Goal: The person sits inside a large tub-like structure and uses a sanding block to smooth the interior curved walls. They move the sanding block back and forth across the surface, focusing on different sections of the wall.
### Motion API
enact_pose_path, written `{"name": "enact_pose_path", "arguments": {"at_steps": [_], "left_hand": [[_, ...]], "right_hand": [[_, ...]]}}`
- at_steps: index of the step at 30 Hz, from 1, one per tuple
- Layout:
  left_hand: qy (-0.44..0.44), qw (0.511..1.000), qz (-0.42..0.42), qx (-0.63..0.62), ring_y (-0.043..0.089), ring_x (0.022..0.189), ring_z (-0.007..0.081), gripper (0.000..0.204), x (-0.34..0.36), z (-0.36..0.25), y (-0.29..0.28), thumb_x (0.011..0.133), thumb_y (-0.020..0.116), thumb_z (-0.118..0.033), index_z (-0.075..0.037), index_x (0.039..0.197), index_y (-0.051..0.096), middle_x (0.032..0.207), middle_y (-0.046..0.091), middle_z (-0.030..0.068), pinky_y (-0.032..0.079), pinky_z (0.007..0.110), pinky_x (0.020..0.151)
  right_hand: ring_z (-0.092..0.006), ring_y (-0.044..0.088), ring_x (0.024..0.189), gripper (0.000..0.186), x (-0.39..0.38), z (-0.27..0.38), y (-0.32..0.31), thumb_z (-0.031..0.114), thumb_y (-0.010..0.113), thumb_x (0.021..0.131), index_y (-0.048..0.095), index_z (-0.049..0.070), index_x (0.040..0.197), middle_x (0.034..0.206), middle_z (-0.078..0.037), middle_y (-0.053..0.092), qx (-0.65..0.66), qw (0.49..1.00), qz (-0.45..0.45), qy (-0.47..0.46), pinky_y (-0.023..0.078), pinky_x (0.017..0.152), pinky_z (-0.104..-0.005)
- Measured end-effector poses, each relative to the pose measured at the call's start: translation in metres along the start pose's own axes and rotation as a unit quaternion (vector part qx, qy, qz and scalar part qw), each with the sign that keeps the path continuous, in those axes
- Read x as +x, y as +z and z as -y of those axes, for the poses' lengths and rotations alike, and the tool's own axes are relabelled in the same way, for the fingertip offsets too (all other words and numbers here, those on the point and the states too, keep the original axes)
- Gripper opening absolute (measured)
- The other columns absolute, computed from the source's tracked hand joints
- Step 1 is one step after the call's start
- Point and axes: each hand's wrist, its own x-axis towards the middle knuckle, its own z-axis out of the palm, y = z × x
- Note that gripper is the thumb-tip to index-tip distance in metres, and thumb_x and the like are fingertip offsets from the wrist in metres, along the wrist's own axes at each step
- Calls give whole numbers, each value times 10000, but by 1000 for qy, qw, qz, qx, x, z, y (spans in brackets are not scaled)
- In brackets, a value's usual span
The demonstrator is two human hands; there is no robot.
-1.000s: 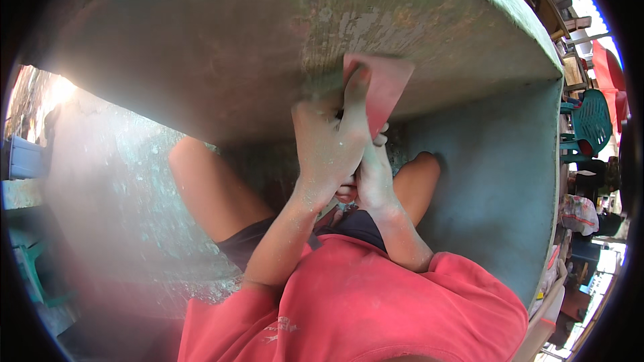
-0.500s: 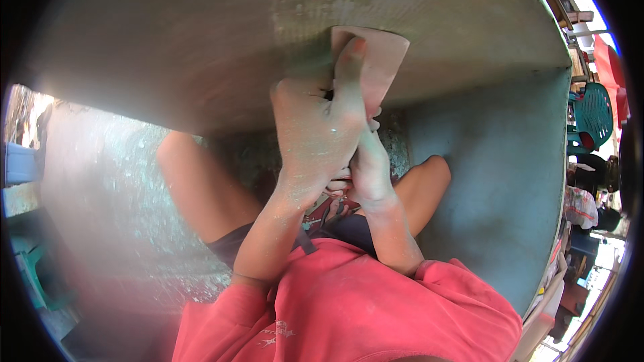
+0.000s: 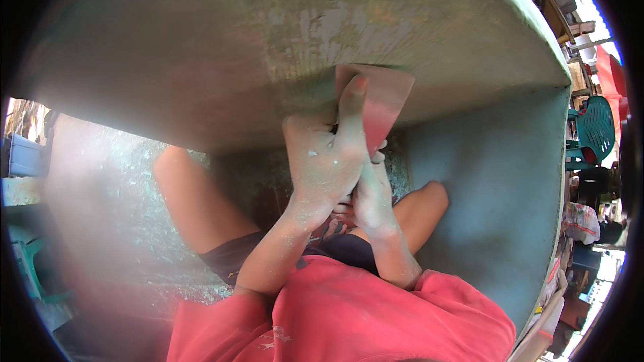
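Compared with half a second ago, the scraper (image 3: 389, 97) and both hands have come back nearer to the person, while the view has shifted so that the pale green rim (image 3: 523, 23) of the painted wall (image 3: 168, 74) shows again at far right. The left hand (image 3: 322, 161) is closed around the scraper, as before, thumb laid flat along the blade. The right hand (image 3: 373, 194) presses against it from the right; its fingers are partly hidden, so I cannot tell what they grip.

The scraper's thin, tapered blade is smooth with a pinkish sheen, its broad far edge apparently against the wall. Just beyond it, the dull green surface has streaked, pale grey patches. Powdery flecks dust both hands. A smooth blue-grey panel (image 3: 490, 154) stands on the right; a flaked, whitish-green surface (image 3: 111, 201) spreads left. At far right is a green slatted plastic chair (image 3: 594, 127).
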Motion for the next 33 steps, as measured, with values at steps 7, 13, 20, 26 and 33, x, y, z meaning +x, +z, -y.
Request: {"name": "enact_pose_path", "arguments": {"at_steps": [7,13,20,26,33], "left_hand": [[-23,999,18,-36,559,458,96,521,1,1,-3,1002,645,-335,-5,606,567,518,552,17,477,278,457],[54,998,23,-38,607,451,123,477,9,-48,0,1001,617,-289,21,640,647,524,622,80,435,284,425],[61,998,-1,-6,590,470,121,471,6,-3,-2,1001,607,-271,19,631,624,523,611,59,428,290,480],[60,997,4,-51,527,472,93,464,11,-44,2,990,629,-252,11,609,597,478,542,26,392,297,476],[87,995,-18,-34,471,461,99,468,15,-25,-1,992,629,-235,17,599,584,474,506,12,372,300,468]], "right_hand": [[-57,348,392,479,1,3,1,471,441,1067,499,80,797,546,31,401,-76,997,-21,-20,238,357,-226],[-69,450,441,344,-1,26,15,389,446,1079,474,92,1251,823,-42,600,-4,1000,13,-14,272,336,-212],[-56,388,392,314,1,9,-5,400,405,1093,540,117,1080,570,15,463,-41,999,18,5,232,323,-231],[-78,345,346,326,-1,27,26,438,418,1083,502,124,1065,555,8,439,-50,998,-22,-14,228,307,-238],[-56,339,390,470,-3,36,36,487,489,1049,489,104,777,538,36,363,-86,996,-7,-24,244,367,-227]]}}
